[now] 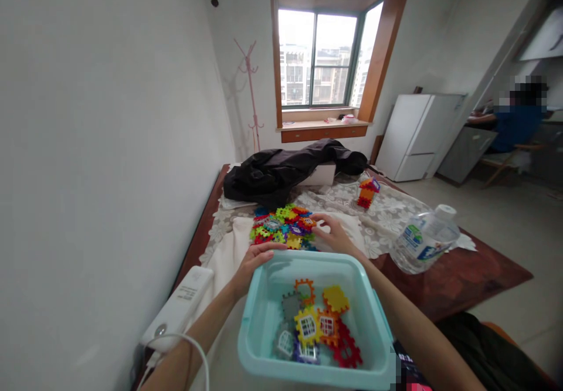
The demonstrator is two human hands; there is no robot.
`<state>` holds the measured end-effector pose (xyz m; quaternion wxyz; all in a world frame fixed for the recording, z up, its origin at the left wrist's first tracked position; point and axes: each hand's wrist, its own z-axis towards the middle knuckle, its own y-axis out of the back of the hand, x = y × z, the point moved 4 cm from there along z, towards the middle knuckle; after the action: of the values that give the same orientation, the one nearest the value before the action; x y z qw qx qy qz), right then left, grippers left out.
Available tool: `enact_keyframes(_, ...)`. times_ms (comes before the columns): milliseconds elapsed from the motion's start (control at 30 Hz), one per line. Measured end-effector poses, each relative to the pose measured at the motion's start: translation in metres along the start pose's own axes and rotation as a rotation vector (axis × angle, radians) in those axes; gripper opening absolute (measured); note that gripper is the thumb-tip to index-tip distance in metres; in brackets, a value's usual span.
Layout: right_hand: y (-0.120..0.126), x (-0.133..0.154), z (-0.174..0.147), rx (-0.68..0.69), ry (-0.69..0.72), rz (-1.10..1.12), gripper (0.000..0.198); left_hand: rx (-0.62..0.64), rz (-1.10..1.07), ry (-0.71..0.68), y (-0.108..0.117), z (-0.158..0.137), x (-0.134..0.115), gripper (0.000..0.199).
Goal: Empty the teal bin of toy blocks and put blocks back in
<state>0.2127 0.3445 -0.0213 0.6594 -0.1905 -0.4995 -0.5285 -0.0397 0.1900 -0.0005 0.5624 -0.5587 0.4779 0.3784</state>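
Dark wood shows along the edges of the surface (461,274), most of it covered by a lace cloth (396,209) and a pale towel (229,250) under the work. A black jacket (281,171) is heaped at the far end, close to the wall, and a white fridge (417,136) stands well off on the floor to the right, where another person sits at a counter.

Nearest the camera sits a light blue bin (264,344); roughly eight plastic tiles (319,326) lie in its bottom, so it looks only partly filled. A larger pile of tiles (284,227) lies loose on the towel just beyond it, so by my reading most of the gathering is left. A small built tile house (367,193) stands apart, farther back.

A clear water bottle (424,238) lies tilted to the right, near the surface's edge, and a white power strip (180,306) sits at the left edge by the wall. Room to move is tight on the left and open on the right.

The left hand (255,259) rests at the bin's far rim, fingers curled loosely, holding nothing visible. The right hand (332,233) lies at the pile's right side, fingers spread over the tiles; whether it pinches one I cannot tell.
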Motion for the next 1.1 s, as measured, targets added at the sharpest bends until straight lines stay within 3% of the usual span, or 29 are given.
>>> enact_keyframes(100, -0.01, -0.012, 0.003, 0.07, 0.095, -0.318, 0.057, -0.007, 0.021, 0.005, 0.001, 0.0, 0.0, 0.056)
enact_keyframes(200, -0.015, -0.021, 0.003, 0.155, 0.128, -0.388, 0.048, -0.012, 0.028, 0.005, 0.002, 0.001, 0.002, 0.059)
enact_keyframes(367, -0.007, -0.031, 0.003, 0.046, -0.004, -0.258, 0.031, -0.006, 0.011, -0.013, 0.006, 0.003, 0.006, 0.057)
enact_keyframes(600, -0.001, -0.039, 0.006, -0.102, -0.141, -0.109, 0.034, -0.045, 0.073, -0.052, 0.006, 0.003, 0.005, 0.058)
enact_keyframes(800, 0.007, -0.051, 0.01, -0.275, -0.162, -0.023, 0.038, -0.017, 0.062, -0.053, 0.005, 0.003, 0.005, 0.057)
enact_keyframes(900, 0.012, -0.058, 0.006, -0.271, -0.164, -0.188, 0.044, -0.01, 0.055, -0.044, 0.005, 0.002, 0.005, 0.057)
enact_keyframes(1000, 0.015, -0.061, 0.002, -0.177, -0.102, -0.449, 0.058, -0.001, 0.053, -0.042, 0.005, 0.002, 0.004, 0.056)
enact_keyframes(1100, 0.016, -0.063, 0.001, -0.084, -0.058, -0.54, 0.067, 0.0, 0.047, -0.039, 0.005, 0.002, 0.003, 0.056)
